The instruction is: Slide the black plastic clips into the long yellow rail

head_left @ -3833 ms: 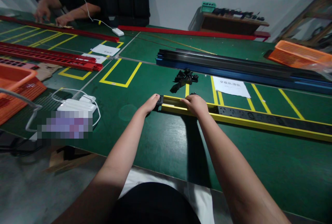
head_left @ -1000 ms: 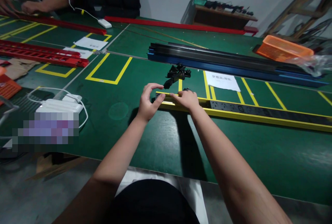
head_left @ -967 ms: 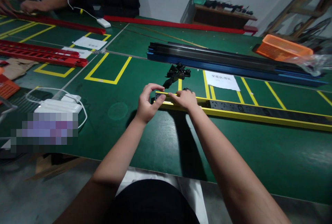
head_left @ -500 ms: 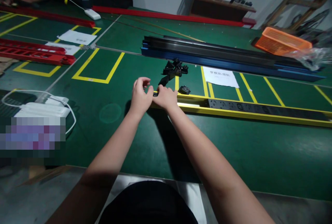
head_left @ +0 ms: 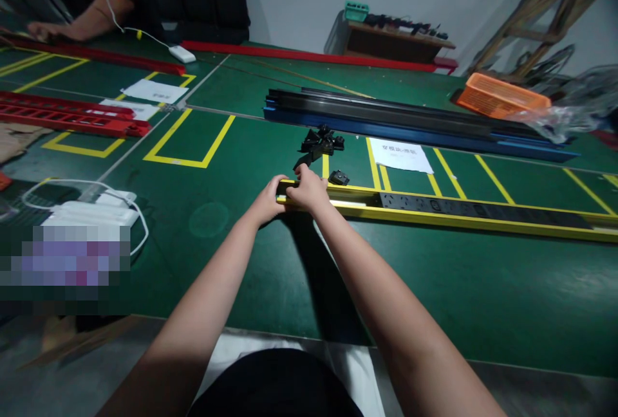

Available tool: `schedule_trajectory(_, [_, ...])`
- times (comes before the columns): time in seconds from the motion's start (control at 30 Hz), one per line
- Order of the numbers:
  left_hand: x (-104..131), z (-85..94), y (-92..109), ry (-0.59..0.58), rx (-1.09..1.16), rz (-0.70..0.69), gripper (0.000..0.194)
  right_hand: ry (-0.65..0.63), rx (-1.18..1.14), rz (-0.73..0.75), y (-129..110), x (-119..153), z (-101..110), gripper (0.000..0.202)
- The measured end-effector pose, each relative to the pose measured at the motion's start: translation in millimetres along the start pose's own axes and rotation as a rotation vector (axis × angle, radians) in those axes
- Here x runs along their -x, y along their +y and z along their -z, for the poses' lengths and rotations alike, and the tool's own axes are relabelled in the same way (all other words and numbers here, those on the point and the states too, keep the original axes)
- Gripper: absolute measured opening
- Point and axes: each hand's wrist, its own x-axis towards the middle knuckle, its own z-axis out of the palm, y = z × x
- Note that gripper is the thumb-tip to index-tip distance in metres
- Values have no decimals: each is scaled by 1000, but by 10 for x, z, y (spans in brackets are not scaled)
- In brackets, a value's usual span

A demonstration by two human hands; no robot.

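A long yellow metal channel (head_left: 434, 221) lies across the table, with black socket modules (head_left: 410, 203) seated in its right stretch. My left hand (head_left: 269, 203) is closed around the channel's left end, thumb and fingers on its two sides. At that same end, my right hand (head_left: 309, 188) is closed on a black module (head_left: 288, 189) in the channel opening; the fingers partly cover it. Between this module and the seated row, a bare stretch of channel shows. Just behind the channel sit a single black module (head_left: 339, 177) and a small pile of black parts (head_left: 321, 141).
Black and blue rails (head_left: 410, 122) lie farther back, near an orange basket (head_left: 505, 95). A paper label (head_left: 402, 155) rests on the green table (head_left: 425, 288). Red rails (head_left: 72, 114) and a white power strip (head_left: 91, 211) are at left. Another person's arm (head_left: 91, 21) reaches in at upper left.
My left hand has gone from raised, loosely curled fingers to gripping the channel's end. The right hand stays at the same end, fingers shifted slightly. The whole view has tilted a little.
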Motion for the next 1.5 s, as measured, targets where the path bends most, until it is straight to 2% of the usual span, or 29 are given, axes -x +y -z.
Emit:
schedule_trajectory(0.17, [-7, 12, 1, -18, 12, 1, 73, 100, 193, -127, -18, 58, 31, 56])
schedule_trajectory(0.27, [-4, 27, 4, -31, 20, 10, 72, 172, 252, -146, -36, 83, 37, 62])
schedule_trajectory(0.37, [0, 34, 7, -32, 52, 1, 74, 201, 279, -181, 59, 110, 85, 66])
schedule_trajectory(0.47, [4, 36, 13, -28, 81, -8, 76, 206, 319, -264, 348, 151, 225, 73])
schedule_trajectory(0.63, [12, 37, 25, -29, 88, 2, 75, 186, 392, -477, 1002, 273, 552, 84])
schedule_trajectory(0.73, [16, 34, 28, -31, 89, 0, 75, 197, 410, -542, 1218, 333, 649, 85])
schedule_trajectory(0.97, [36, 32, 45, -11, 95, 21, 75, 190, 338, -580, 1255, 363, 641, 83])
schedule_trajectory(1.27, [19, 39, -9, -10, 26, -35, 74, 130, 301, -567, 1373, 317, 613, 89])
schedule_trajectory(1.5, [12, 35, -22, -16, 38, -40, 74, 79, 309, -589, 1323, 321, 654, 88])
